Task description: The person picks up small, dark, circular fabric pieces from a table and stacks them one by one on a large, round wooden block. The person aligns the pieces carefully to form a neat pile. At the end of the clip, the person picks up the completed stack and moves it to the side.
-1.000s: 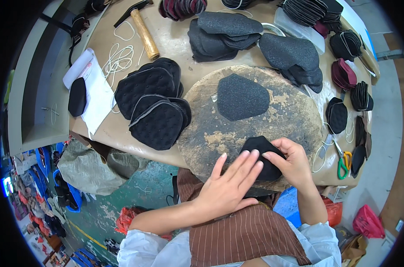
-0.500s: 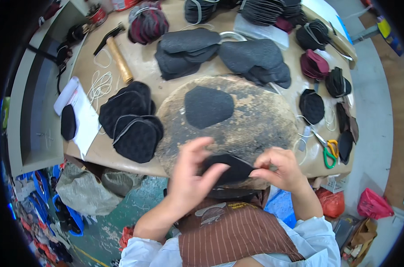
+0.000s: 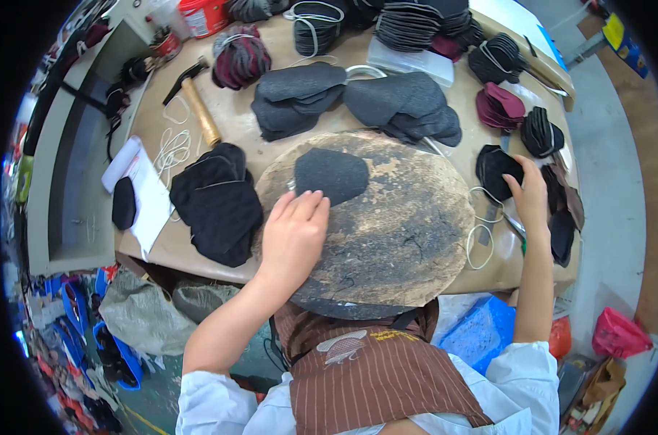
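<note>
A dark grey fabric piece (image 3: 336, 176) with cut corners lies on the worn round wooden board (image 3: 394, 254). My left hand (image 3: 296, 230) is at the piece's lower left edge, fingers close together and curled onto it; the fingertips are partly hidden. Out to the right, my right hand (image 3: 530, 192) pinches the edge of a black fabric piece (image 3: 494, 171) at a small black pile beside the board. Left of the board, black quilted fabric pieces (image 3: 217, 210) lie in overlapping stacks.
Dark grey piece stacks (image 3: 405, 101) lie behind the board. A hammer (image 3: 198, 109), white cord (image 3: 171, 148) and paper sheet (image 3: 142, 196) are at left. Maroon pieces (image 3: 499, 107) and tied black bundles (image 3: 541, 134) stand at right. A blue bag (image 3: 477, 333) is below the table.
Both hands have parted from the black piece they held over the board's near edge. My left hand moved forward to the grey piece; my right reached out to the right-hand pile.
</note>
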Motion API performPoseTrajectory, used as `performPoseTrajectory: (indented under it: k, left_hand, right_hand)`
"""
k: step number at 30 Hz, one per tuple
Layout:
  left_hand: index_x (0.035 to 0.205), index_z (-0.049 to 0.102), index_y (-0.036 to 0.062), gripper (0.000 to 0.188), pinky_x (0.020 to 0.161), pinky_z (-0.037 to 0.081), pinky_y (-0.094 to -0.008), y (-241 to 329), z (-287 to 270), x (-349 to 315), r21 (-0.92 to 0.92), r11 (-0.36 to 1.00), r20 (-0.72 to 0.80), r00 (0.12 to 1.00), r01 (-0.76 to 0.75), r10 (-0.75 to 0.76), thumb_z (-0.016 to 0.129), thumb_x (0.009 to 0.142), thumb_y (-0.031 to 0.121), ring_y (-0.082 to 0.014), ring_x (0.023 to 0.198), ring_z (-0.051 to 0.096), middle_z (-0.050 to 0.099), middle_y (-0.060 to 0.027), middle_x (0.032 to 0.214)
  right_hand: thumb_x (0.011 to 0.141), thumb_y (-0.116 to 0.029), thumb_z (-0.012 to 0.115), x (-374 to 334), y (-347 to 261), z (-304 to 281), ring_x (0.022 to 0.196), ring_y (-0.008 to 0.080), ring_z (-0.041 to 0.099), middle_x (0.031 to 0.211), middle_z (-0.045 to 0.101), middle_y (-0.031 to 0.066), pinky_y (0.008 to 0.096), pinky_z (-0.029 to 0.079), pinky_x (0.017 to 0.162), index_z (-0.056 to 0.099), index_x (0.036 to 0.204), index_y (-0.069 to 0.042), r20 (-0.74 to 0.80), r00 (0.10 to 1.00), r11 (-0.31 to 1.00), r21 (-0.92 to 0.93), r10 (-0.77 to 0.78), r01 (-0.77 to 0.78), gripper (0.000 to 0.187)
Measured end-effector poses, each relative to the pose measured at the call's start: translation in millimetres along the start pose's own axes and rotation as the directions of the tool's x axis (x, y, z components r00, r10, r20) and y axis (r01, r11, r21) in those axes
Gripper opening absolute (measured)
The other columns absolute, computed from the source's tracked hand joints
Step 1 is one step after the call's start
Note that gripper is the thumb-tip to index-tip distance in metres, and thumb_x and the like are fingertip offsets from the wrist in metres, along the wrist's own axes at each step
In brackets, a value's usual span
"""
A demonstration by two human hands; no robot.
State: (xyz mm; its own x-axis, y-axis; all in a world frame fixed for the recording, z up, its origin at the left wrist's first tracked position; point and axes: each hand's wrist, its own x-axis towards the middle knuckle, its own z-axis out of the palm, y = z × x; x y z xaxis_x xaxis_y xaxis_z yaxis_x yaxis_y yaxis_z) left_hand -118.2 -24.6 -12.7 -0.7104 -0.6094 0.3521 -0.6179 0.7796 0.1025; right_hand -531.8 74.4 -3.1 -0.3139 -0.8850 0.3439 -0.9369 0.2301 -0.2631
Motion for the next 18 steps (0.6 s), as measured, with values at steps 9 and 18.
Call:
performPoseTrajectory:
  k: [9, 18]
  left_hand:
    - [0.090, 0.066, 0.0070, 0.020, 0.089, 0.046, -0.0387, 45.2, -30.4, -24.7, -0.340, 0.940, 0.029, 1.000, 0.012, -0.002, 0.069, 0.070, 0.009, -0.0194, 0.086, 0.063, 0.066, -0.0033, 0.092]
    - [0.122, 0.059, 0.0178, 0.060, 0.098, 0.028, -0.0557, 92.8, -19.7, -102.8, -0.332, 0.905, 0.159, 0.961, 0.267, -0.226, 0.080, 0.069, 0.034, -0.0398, 0.127, 0.029, 0.029, -0.0274, 0.136]
  right_hand:
    - [0.090, -0.002, 0.060, -22.0, -37.9, -75.0, 0.089, 0.0084, 0.058, 0.098, 0.063, 0.0032, 0.0224, 0.047, 0.080, 0.061, 0.110, 0.002, -0.048, 0.942, 0.719, 0.660, 0.333, -0.220, 0.020]
    - [0.086, 0.000, 0.065, -63.9, -162.0, 6.6, 0.083, 0.0054, 0.060, 0.092, 0.064, 0.0012, 0.0207, 0.050, 0.074, 0.060, 0.103, 0.002, 0.749, 0.653, 0.364, 0.642, -0.112, -0.674, 0.018]
